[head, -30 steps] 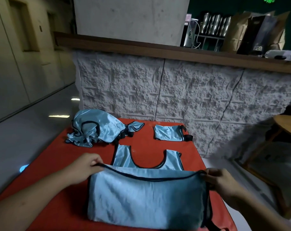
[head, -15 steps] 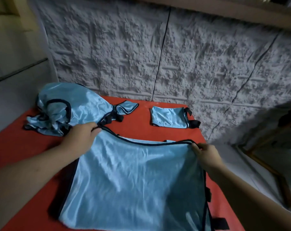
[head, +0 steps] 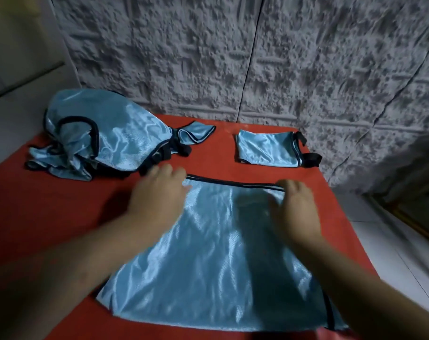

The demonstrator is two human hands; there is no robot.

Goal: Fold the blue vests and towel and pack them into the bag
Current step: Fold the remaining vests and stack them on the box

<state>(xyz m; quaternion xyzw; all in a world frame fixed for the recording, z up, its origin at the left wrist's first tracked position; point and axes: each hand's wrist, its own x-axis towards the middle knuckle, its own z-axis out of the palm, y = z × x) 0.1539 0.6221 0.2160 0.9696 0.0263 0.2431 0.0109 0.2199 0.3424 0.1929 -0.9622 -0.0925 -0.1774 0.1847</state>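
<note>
A shiny light-blue vest (head: 221, 266) with dark trim lies folded in half on the red table (head: 61, 217), its dark hem at the far side. My left hand (head: 159, 195) rests flat on its far left corner, fingers straight. Flat on the far right corner lies my right hand (head: 294, 207). A crumpled heap of blue vests (head: 105, 138) sits at the back left. One small folded blue vest (head: 267, 149) with black straps lies at the back right. No bag is in view.
A rough grey textured wall (head: 233, 57) rises right behind the table. The table's right edge drops to a pale tiled floor (head: 392, 253). A wooden piece of furniture (head: 409, 217) shows at the far right.
The near half of the vest has been carried over to the far side. My hands have let go of the hem and now lie flat on the cloth. The camera has tilted down.
</note>
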